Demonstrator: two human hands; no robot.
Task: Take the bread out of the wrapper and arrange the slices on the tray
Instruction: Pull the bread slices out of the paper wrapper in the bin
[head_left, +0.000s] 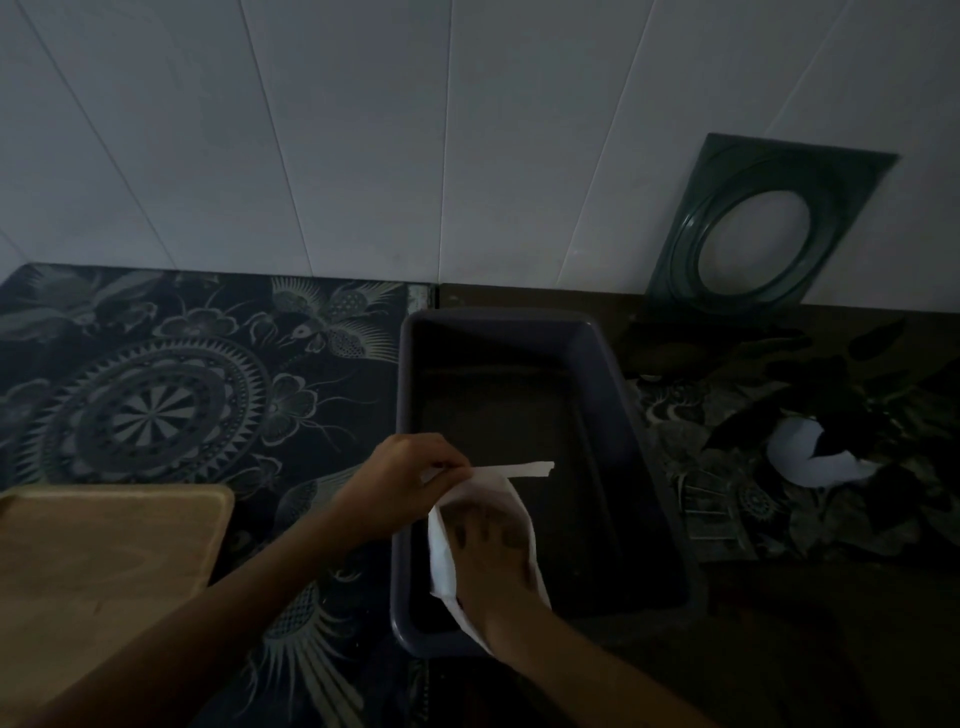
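A white, half-transparent wrapper (442, 558) hangs over the near end of a dark rectangular tub (613, 374). My left hand (402, 480) pinches the wrapper's open upper edge. My right hand (496, 574) is pushed inside the wrapper, and its fingers show dimly through the plastic. No bread slice can be made out in the dim light. A light wooden tray (104, 551) with a raised rim lies bare at the lower left.
A dark patterned cloth (171, 405) covers the counter. A green square frame with a round opening (763, 228) leans on the white tiled wall at the back right. A white crumpled piece (810, 460) lies right of the tub.
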